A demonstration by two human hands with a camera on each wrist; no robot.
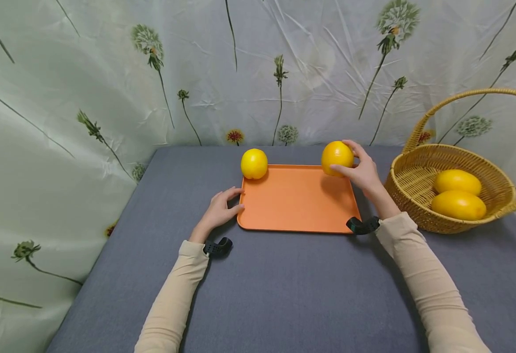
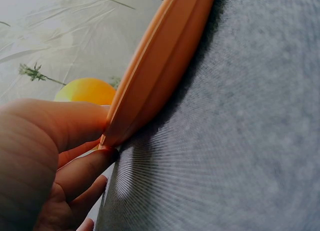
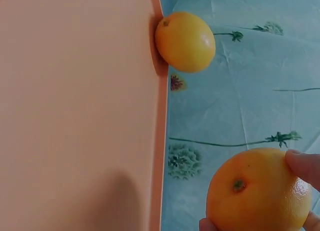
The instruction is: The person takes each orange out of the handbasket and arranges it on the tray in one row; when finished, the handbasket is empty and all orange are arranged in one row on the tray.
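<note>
In the head view an orange tray point(image 1: 299, 201) lies on the table. My right hand point(image 1: 364, 169) grips a round yellow-orange fruit, an orange point(image 1: 336, 156), over the tray's far right corner. Thumb and fingers press its sides, and the right wrist view shows the stem scar of this orange point(image 3: 257, 191). Another orange point(image 1: 254, 163) sits at the tray's far left corner. At the tray's left edge is my left hand point(image 1: 219, 208). The left wrist view shows the thumb and fingers of this hand point(image 2: 65, 136) pinching the rim of the tray point(image 2: 155, 66).
To the right stands a wicker basket point(image 1: 403, 196) with a tall arched handle, holding two oval yellow fruits point(image 1: 458, 205). A grey cloth point(image 1: 284, 284) covers the table. Behind and to the left hangs a flower-print curtain point(image 1: 222, 98).
</note>
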